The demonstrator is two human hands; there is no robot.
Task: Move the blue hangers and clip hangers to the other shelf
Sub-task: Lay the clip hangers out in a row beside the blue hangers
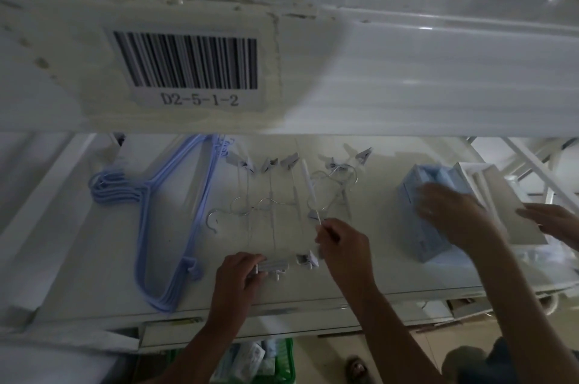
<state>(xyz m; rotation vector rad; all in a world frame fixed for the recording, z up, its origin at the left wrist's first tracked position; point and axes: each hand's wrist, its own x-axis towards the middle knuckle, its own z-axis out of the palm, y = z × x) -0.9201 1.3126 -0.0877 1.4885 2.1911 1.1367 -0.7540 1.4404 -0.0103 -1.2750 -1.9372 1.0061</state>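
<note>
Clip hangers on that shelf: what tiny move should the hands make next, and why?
Probably lift the clip hangers off the shelf together: the left hand already grips their near clips, and the right hand pinches a thin bar.

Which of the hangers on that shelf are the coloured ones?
The blue hangers, stacked at the shelf's left end. The clip hangers beside them are thin silvery wire with pale clips.
</note>
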